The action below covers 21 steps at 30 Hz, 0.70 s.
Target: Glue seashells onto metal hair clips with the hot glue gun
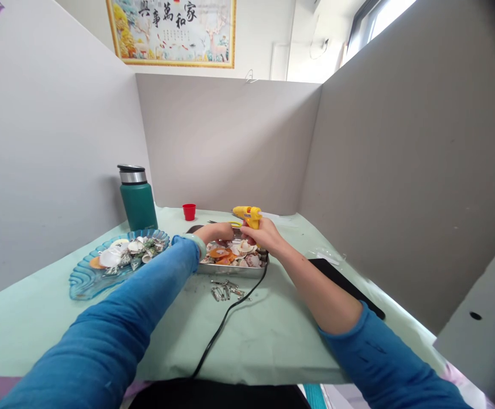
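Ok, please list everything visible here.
Window: one, bright, top right
Picture: one, gold-framed, top
Partitions: several, grey, around
Tablecloth: one, green, below
Bottle: one, green, left
Cup: one, red, back
Dish: one, blue, left
Tray: one, silver, centre
Shells: many, mixed, dish and tray
Metal pieces: several, silver, before tray
Glue gun: one, yellow, over tray
Cord: one, black, tablecloth
Flat object: one, black, right
Sleeves: two, blue, foreground
Left hand: one, bare, at tray
Right hand: one, bare, holding glue gun
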Each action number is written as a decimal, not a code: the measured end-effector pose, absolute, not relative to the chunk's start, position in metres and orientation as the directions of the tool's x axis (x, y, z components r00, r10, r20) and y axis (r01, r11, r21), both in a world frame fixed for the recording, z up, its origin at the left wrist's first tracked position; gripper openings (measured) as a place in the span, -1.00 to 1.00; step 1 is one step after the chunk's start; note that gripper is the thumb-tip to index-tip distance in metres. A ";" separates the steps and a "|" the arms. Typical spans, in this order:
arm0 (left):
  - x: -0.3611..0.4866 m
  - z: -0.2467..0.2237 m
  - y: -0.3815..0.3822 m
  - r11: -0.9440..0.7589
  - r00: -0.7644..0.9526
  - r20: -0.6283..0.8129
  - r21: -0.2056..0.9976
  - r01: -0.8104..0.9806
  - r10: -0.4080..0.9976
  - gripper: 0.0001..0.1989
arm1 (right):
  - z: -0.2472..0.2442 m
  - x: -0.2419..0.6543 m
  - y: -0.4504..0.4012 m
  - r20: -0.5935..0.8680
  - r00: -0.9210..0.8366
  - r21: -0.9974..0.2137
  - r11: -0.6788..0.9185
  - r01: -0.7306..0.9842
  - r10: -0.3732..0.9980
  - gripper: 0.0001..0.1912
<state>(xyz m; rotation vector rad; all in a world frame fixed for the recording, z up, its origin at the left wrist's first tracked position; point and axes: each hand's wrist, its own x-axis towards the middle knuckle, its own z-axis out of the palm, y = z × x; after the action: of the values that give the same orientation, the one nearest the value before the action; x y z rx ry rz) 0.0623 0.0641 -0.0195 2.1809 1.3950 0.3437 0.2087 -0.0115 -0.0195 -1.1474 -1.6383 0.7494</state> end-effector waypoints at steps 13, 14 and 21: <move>0.027 -0.001 0.014 -0.275 0.485 -0.184 0.632 0.724 0.855 -0.91 | -0.017 0.209 -0.018 0.334 -0.115 -0.859 0.352 0.371 0.936 -0.92; 0.026 -0.001 0.011 -0.283 0.479 -0.181 0.613 0.738 0.859 -0.90 | -0.016 0.208 -0.019 0.334 -0.115 -0.856 0.353 0.379 0.935 -0.93; 0.011 0.011 -0.016 -0.271 0.388 -0.167 0.476 0.837 0.906 -0.86 | -0.013 0.206 -0.024 0.312 -0.100 -0.863 0.326 0.386 0.945 -0.94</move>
<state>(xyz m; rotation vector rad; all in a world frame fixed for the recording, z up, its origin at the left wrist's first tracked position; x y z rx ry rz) 0.0108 -0.0158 0.0112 2.1600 1.4923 0.1877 0.2063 -0.0243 -0.0131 -1.2156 -1.6652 0.7572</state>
